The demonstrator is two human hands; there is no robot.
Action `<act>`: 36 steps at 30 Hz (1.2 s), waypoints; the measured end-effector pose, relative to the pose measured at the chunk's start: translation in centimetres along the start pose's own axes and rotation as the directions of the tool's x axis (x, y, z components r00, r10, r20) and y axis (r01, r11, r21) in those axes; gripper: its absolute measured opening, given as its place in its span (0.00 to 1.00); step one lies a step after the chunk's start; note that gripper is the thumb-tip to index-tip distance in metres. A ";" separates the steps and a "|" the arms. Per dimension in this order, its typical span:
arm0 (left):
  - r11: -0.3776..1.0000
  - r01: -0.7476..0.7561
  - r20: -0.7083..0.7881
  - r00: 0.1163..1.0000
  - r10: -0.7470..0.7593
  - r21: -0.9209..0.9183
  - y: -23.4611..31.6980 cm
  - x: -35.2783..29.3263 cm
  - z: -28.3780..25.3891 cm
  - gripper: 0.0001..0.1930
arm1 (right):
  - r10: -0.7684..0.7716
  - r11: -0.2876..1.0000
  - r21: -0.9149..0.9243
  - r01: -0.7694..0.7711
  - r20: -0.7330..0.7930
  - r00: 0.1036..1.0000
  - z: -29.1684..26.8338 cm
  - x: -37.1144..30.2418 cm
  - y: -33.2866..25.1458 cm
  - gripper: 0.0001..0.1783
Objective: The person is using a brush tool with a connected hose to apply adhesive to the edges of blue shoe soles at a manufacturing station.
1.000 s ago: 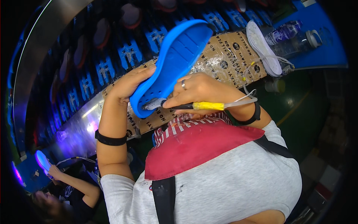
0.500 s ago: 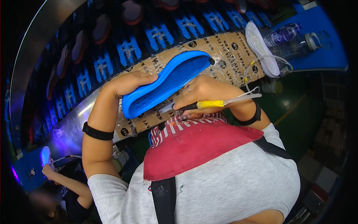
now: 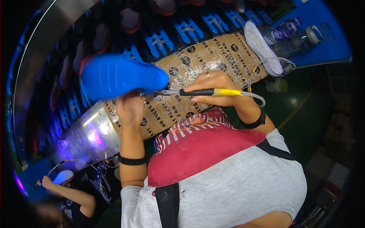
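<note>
A blue shoe sole [image 3: 118, 78] is held up over the left part of the cardboard, its ridged face toward me and slightly smeared by motion. My left hand [image 3: 130, 108] grips its near edge from below, the fingertips hidden behind it. My right hand [image 3: 218, 89] holds a glue brush [image 3: 197, 92] with a black grip, yellow tape and a pale tube looping off its end. The bristle tip points left, close to the sole's right end; I cannot tell whether they touch.
Beneath my hands lies a cardboard sheet [image 3: 205, 55] with printed marks. A white sole [image 3: 261, 47] rests at its right end, beside a clear bottle [image 3: 292, 45]. Blue clamps [image 3: 186, 30] and dark soles line a rack behind. At lower left, another person's hand [image 3: 47, 182] is near a lit sole.
The blue sole has swung left and turned over, from its hollow inside to its ridged face. My left hand has moved beneath it; the brush has come clear of the sole's inside.
</note>
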State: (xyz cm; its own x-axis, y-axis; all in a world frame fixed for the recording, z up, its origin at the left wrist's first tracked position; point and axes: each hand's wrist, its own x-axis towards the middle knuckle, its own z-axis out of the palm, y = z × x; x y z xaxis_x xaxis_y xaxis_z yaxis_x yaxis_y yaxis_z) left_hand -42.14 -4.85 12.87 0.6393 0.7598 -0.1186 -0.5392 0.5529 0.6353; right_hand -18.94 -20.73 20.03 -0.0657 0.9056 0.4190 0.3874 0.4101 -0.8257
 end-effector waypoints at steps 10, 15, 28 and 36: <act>0.756 0.403 0.185 0.914 -0.361 -0.516 -3.6 -5.4 -3.0 0.48 | 0.373 0.926 0.127 -0.355 -0.164 0.913 0.8 -0.4 -1.2 0.14; 0.757 0.481 0.160 0.873 -0.461 -0.443 -3.8 -5.6 -0.3 0.42 | 0.218 0.975 0.018 -0.220 -0.222 0.950 2.1 1.5 -2.1 0.13; 0.776 0.252 0.345 0.938 -0.047 -0.578 -5.4 -3.5 2.9 0.38 | -0.244 0.872 -0.474 0.121 -0.206 0.948 6.7 5.5 -2.5 0.13; 0.940 0.012 0.060 0.998 0.009 -0.341 -4.3 -2.4 3.9 0.40 | -0.225 0.915 -0.398 0.063 -0.374 0.900 6.8 5.4 -3.1 0.12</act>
State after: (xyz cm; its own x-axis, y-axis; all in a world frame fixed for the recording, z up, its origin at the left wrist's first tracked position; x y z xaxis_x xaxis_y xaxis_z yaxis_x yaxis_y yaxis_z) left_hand -39.17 -10.37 13.41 0.6663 0.7427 -0.0668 -0.6859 0.6456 0.3358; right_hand -26.74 -16.35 22.25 0.1975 0.6826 0.7036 0.7165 0.3894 -0.5788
